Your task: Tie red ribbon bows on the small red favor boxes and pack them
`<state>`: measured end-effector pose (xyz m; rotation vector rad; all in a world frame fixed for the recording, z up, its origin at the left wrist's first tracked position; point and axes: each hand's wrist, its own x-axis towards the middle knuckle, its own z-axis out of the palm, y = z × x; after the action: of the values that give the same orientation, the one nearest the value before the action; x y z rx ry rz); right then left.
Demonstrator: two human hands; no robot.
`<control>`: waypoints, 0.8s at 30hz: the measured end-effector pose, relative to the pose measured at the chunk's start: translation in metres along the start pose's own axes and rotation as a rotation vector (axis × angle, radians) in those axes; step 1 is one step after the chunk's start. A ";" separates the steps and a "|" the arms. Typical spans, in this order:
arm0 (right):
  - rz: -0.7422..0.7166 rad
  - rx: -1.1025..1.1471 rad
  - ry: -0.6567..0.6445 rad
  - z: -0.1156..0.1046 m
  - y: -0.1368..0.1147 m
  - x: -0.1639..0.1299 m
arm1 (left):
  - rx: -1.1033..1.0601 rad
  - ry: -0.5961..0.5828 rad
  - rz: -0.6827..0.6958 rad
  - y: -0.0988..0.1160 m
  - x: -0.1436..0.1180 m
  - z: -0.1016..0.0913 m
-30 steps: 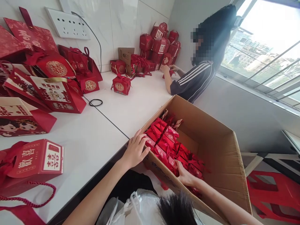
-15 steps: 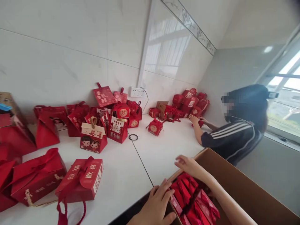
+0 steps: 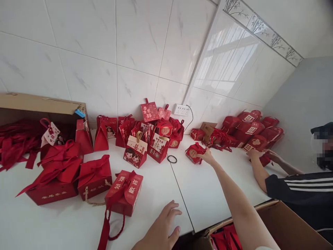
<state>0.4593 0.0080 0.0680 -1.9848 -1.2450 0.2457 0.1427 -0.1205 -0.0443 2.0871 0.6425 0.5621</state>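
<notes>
While the right hand touches a ribbon-tied box — grip unclear — the left hand splays empty.

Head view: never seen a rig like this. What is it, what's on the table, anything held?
No machine: these are a person's own bare hands, filmed from one camera worn on the head, looking forward and down. On the smooth white table stand red paper boxes with ribbons, with a pile of red boxes at back right. The right hand is at a small red box with a round gold emblem; its fingers appear to touch the box's right side, but whether they grip it is unclear. The left hand is open over the table, holding nothing. The dark sleeve with white stripes is another person's.
</notes>
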 end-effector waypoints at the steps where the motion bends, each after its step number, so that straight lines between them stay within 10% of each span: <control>1: 0.016 -0.003 -0.019 0.002 -0.001 -0.007 | -0.039 0.026 -0.009 0.001 -0.001 -0.001; 9: -0.030 0.090 -0.072 0.026 -0.033 -0.160 | -0.210 0.467 -0.083 0.013 0.000 -0.009; 12: 0.008 0.237 -0.476 0.008 -0.057 -0.212 | -0.253 0.558 -0.112 0.020 -0.006 -0.016; 17: 0.071 0.362 -0.631 -0.014 -0.072 -0.218 | -0.304 0.694 -0.207 0.025 -0.018 -0.036; 24: -0.089 0.167 -0.631 0.013 -0.069 -0.204 | -0.284 0.482 -0.133 0.025 -0.017 -0.063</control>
<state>0.3025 -0.1396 0.0616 -1.7540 -1.6273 0.9546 0.0981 -0.1055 0.0072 1.6367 0.9073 1.0299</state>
